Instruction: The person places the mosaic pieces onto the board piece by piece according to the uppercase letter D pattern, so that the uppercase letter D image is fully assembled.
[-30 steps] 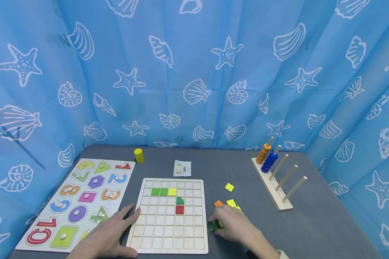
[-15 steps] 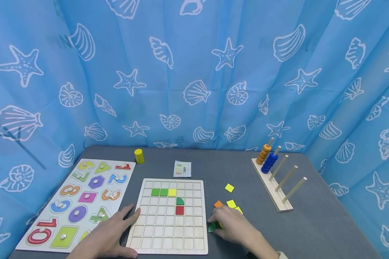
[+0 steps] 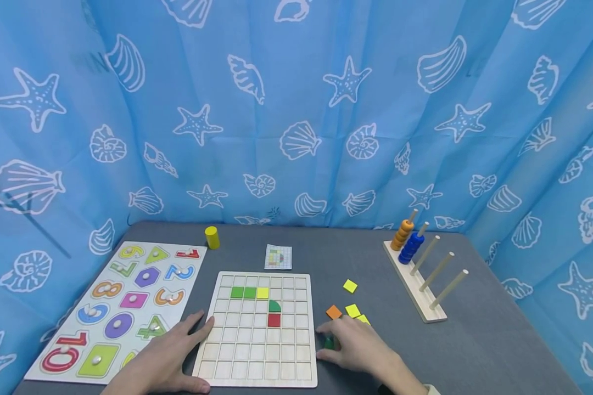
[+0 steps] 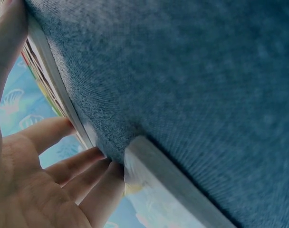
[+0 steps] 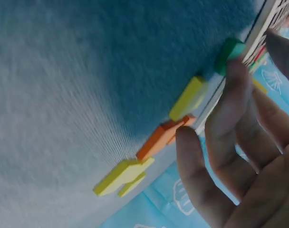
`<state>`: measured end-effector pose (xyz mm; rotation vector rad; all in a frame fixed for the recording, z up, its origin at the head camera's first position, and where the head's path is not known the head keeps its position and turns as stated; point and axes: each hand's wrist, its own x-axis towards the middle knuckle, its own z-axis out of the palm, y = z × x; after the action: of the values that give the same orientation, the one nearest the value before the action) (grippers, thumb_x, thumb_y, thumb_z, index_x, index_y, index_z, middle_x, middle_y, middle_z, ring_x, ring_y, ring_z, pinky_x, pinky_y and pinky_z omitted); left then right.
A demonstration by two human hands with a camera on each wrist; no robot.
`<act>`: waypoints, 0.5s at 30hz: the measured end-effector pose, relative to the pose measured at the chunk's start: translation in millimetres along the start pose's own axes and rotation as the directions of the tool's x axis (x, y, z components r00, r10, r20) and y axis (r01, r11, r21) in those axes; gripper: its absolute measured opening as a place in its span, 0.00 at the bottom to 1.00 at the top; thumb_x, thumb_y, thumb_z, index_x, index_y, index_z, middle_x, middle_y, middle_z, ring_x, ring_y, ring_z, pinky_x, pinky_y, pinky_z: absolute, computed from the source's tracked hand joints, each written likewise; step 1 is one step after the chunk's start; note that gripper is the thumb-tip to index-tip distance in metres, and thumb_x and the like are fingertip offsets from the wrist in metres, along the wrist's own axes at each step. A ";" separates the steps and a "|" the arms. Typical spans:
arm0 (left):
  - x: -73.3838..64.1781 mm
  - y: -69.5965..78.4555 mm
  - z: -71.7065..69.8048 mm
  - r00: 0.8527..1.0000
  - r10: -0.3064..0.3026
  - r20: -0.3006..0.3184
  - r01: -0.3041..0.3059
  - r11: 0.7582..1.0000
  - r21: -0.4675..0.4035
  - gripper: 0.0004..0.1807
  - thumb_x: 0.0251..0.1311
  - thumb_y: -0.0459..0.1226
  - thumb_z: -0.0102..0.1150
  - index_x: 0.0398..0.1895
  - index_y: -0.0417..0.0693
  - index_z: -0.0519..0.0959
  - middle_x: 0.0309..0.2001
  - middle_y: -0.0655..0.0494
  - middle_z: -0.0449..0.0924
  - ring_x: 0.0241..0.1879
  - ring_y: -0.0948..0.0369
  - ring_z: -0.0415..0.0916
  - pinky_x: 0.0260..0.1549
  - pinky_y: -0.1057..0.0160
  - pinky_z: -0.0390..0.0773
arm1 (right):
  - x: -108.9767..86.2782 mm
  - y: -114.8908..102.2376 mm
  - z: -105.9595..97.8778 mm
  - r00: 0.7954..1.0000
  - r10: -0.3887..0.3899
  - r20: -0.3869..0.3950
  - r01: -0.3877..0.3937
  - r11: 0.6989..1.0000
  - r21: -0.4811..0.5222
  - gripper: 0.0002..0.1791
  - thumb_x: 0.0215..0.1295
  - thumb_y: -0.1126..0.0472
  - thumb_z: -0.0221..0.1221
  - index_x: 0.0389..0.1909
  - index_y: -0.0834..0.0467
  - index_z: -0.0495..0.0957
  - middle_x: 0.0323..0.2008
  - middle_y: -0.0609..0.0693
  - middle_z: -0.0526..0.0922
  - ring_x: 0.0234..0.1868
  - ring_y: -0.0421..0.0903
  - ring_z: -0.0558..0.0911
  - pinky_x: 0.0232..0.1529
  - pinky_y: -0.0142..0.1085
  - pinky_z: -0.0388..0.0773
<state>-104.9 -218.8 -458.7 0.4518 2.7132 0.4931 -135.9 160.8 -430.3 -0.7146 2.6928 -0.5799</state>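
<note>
Touching the left edge of the grid board [image 3: 249, 351] here with spread fingers of the left hand [image 3: 170, 351]; across, just right of it, curving the right hand [image 3: 356, 340] round a green piece [image 5: 226, 54], with thumb and fingers parted, perhaps touching it, near yellow tiles [image 3: 352, 311].

Both hands [image 3: 170, 351] [image 3: 354, 343] angle inward, thumbs [image 3: 194, 384] apart from fingers [image 3: 190, 322].
</note>
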 end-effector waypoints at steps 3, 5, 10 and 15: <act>0.0 -0.3 0.3 1.000 0.002 0.000 -0.002 1.000 -0.001 0.67 0.33 0.73 0.73 0.77 0.48 0.65 0.76 0.32 0.60 0.69 0.33 0.68 0.57 0.30 0.76 | -1.9 1.4 -3.7 0.999 -0.044 0.005 0.045 0.998 -0.036 0.13 0.55 0.64 0.71 0.43 0.53 0.88 0.30 0.40 0.81 0.28 0.32 0.71 0.26 0.30 0.69; -0.1 -0.5 0.4 1.000 0.003 0.000 -0.003 1.000 -0.002 0.67 0.33 0.73 0.73 0.77 0.48 0.65 0.76 0.32 0.60 0.69 0.33 0.68 0.57 0.30 0.76 | -2.2 2.2 -5.2 0.996 -0.087 0.011 0.088 0.994 -0.063 0.15 0.52 0.70 0.68 0.40 0.51 0.88 0.36 0.40 0.82 0.32 0.32 0.70 0.29 0.30 0.71; -0.7 -0.6 0.2 1.000 0.003 -0.002 -0.003 1.000 -0.004 0.67 0.33 0.73 0.73 0.77 0.48 0.65 0.76 0.32 0.60 0.69 0.33 0.68 0.57 0.30 0.76 | 0.1 2.4 -6.1 0.991 -0.116 0.061 0.119 0.991 -0.056 0.14 0.54 0.70 0.69 0.41 0.51 0.89 0.34 0.39 0.81 0.29 0.31 0.69 0.29 0.27 0.70; -0.6 -0.4 0.6 1.000 0.007 -0.010 -0.007 1.000 -0.003 0.67 0.32 0.73 0.73 0.77 0.49 0.65 0.75 0.32 0.60 0.69 0.33 0.68 0.57 0.30 0.75 | 0.6 0.7 -5.4 0.995 -0.069 0.076 0.075 0.994 -0.076 0.13 0.54 0.62 0.75 0.42 0.52 0.89 0.34 0.39 0.83 0.30 0.30 0.71 0.30 0.28 0.72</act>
<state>-104.3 -219.2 -459.2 0.4589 2.7206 0.5028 -138.7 162.8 -426.0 -0.8402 2.6440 -0.4571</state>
